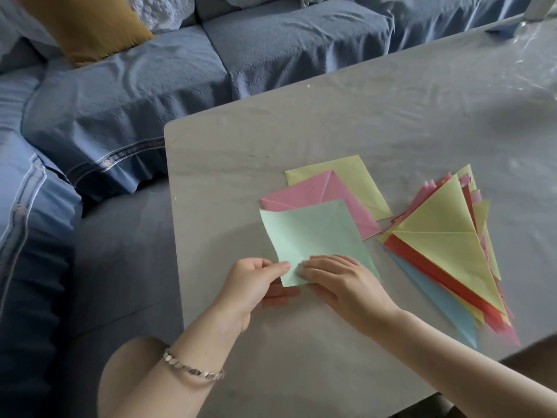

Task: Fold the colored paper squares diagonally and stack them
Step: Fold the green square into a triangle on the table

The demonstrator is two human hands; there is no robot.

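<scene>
Toward bench [301,131] front-left corner lies green sheet [313,233]. Your left hand [256,282] fingers pinch its near corner; right hand [340,282] fingers lie atop, pinch or press unclear. Paper looks light, thin, slippery, easily creased: grip corners, lift gently. Folded stack [446,245] toward right edge.

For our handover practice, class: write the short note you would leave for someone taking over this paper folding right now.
Left hand pinches the near corner of the green sheet; right hand holds the same corner beside it.
The green sheet is unfolded and overlaps a pink sheet, which overlaps a yellow sheet, all on the table.
Done: a stack of folded triangles lies to the right, a yellow one on top.
Left: fold green, pink and yellow diagonally and add each to the stack.
</scene>
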